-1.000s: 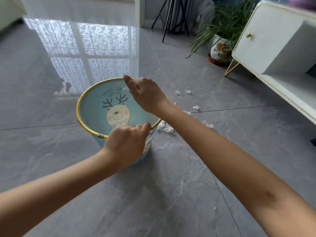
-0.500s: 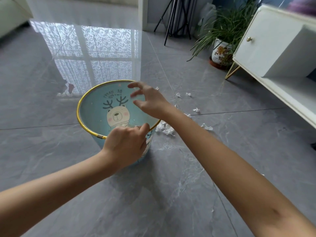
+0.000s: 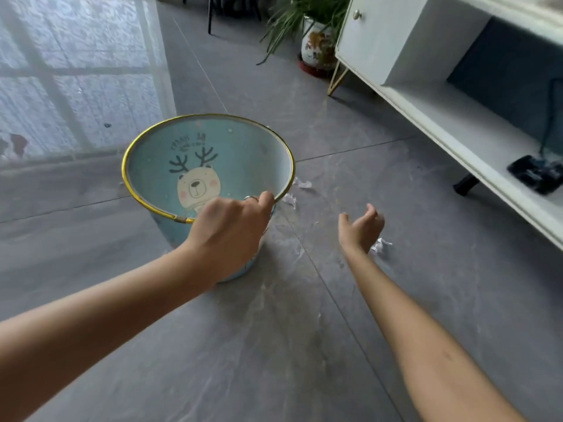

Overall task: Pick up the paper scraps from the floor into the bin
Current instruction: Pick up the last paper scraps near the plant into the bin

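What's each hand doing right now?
Left hand: grips the bin by its near rim.
Right hand: open, holding nothing, just beside a paper scrap.

The glossy grey tile floor [image 3: 304,345] is being occupied by a bin [image 3: 243,159], paper scraps [image 3: 380,245] (just right of it) and a potted plant [image 3: 315,45] farther back.

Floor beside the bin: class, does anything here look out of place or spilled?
Yes. Crumpled white paper scraps litter the grey floor: two just right of the blue bin, one beside the open right hand. The left hand grips the bin's rim.
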A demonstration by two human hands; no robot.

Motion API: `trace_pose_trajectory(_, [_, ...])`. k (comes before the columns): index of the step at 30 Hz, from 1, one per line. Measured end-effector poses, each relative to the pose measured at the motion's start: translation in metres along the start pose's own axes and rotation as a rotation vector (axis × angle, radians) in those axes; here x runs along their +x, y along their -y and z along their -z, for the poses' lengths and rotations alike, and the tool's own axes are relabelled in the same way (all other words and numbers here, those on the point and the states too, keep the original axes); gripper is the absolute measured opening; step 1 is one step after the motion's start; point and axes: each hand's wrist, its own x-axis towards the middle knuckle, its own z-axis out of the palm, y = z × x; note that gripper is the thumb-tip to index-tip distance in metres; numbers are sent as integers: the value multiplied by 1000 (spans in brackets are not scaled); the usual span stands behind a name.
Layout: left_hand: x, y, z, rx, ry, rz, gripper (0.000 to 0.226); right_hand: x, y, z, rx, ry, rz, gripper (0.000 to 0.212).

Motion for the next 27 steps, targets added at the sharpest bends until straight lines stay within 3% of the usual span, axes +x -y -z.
trace_pose_trajectory(3, [8, -5, -2, -6, 10, -10, 30, 14, -63, 18, -270, 112, -278, 85])
trace_pose_trajectory(6, [11, -4, -5, 18, 27, -19, 31, 22, -100, 24, -358, 196, -274, 98])
trace_pose_trajectory(9, [3, 0, -3, 24, 67, -6, 30, 19, -108, 14, -311, 217, -237, 97])
trace_pose_trajectory(14, [0, 8, 0, 20, 69, 47, 29, 14, -86, -13, -303, 182, -111, 88])
trace_pose_trajectory(19, [-6, 31, 0, 25, 61, 137, 28, 13, -44, -58, -340, 337, -1, 80])
trace_pose_trajectory(27, [-30, 68, 1, 61, 67, 244, 31, -8, 42, -134, -355, 691, 114, 111])
